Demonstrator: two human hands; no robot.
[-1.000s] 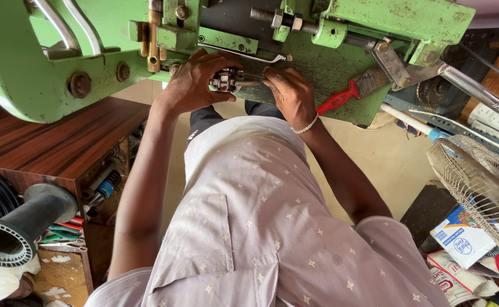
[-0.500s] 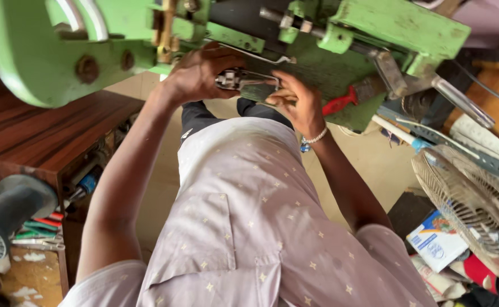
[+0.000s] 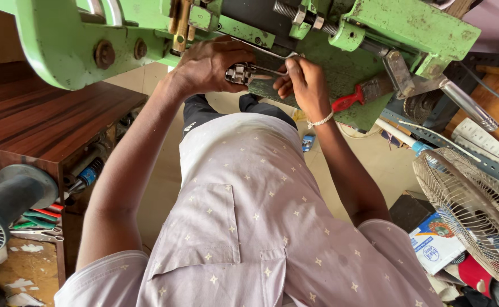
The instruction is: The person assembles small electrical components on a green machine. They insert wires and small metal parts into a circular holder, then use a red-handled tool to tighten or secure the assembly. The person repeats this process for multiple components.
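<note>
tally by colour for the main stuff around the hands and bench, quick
Green: 1, machine frame
Red: 1, tool handle
Silver metal: 1, small part gripped in left hand, right hand at its wire end
Brown: 1, wooden table
Black: 1, ribbed pipe
Beige: 1, fan grille
Total: 6

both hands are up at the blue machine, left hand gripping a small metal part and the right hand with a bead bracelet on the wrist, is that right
Not quite: the machine is green, not blue, as the head view shows. The rest holds: the left hand grips a small metal part, and the right hand beside it wears a bead bracelet on the wrist.
</note>
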